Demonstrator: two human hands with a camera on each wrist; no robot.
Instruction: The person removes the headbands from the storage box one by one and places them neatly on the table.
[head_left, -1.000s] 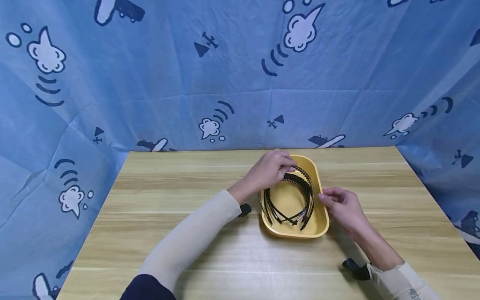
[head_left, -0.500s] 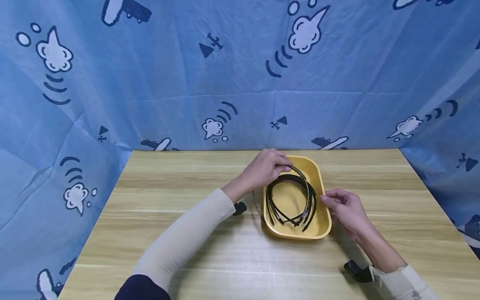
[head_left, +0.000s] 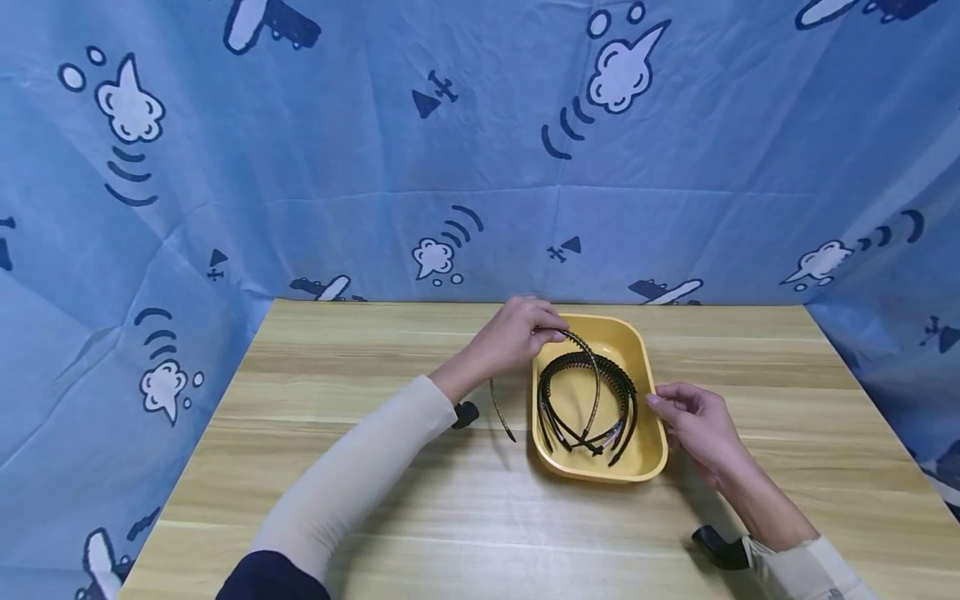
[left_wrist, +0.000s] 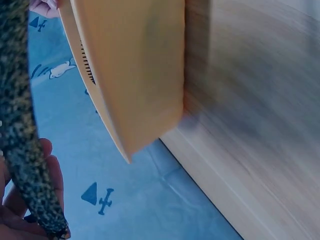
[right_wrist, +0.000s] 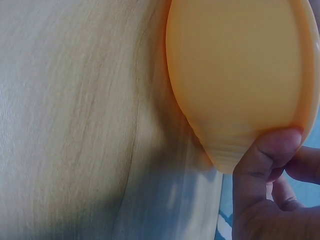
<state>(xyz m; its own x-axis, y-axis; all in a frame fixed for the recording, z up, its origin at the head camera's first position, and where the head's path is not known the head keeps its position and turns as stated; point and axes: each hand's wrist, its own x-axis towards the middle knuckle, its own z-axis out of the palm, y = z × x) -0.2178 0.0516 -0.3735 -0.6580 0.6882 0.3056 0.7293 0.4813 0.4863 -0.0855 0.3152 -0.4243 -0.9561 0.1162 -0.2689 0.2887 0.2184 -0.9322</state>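
Observation:
My left hand (head_left: 516, 335) holds a thin, speckled black-and-gold headband (head_left: 597, 379) by the top of its arc, at the left far corner of a yellow plastic bin (head_left: 647, 442). One end of that headband hangs outside the bin; the other reaches over its inside. Up close in the left wrist view, the speckled band (left_wrist: 22, 125) runs past the fingers (left_wrist: 56, 177). Several black toothed headbands (head_left: 581, 360) lie overlapping in the bin. On the right, my right hand (head_left: 699, 423) pinches the bin's rim, thumb (right_wrist: 280, 145) against the outer wall (right_wrist: 235, 65).
The bin stands on a wood-grain table (head_left: 450, 525). Behind the table's far edge hangs a blue patterned cloth (head_left: 480, 150), which also covers both sides. A black strap piece (head_left: 720, 548) sticks out at the right wrist, another (head_left: 466, 414) at the left.
My left hand has moved left, drawing the speckled headband partly out over the bin's left side. The right hand keeps its grip on the rim. The whole head view has shifted slightly.

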